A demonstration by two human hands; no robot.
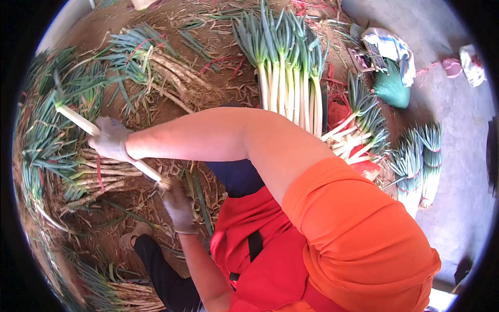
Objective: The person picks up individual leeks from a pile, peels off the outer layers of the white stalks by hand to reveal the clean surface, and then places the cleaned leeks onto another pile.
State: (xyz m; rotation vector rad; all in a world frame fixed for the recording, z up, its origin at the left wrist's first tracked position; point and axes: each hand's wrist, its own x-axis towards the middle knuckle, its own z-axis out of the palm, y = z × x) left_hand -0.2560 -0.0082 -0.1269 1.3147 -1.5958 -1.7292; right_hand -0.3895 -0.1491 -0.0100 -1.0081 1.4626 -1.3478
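Observation:
A long green onion [78,118] with a white stem and green top slants across the left of the view, its root end toward me. My right hand [110,139], in a grey glove, is closed around the middle of the stem. At the root end is my gloved left hand [180,207], its fingers closed about the roots and partly blurred. Beneath the held stem lies a bundle of untrimmed green onions [112,171] with a red tie. Cleaned green onions [291,88] with white stems lie side by side beyond my right forearm.
More untrimmed onions with roots [176,73] lie at the far left. Dry leaf scraps [156,205] litter the brown ground. Tied bundles [429,161] stand on the grey floor at right, beyond loose onions [358,130]. A green sack [393,86] lies at the far right.

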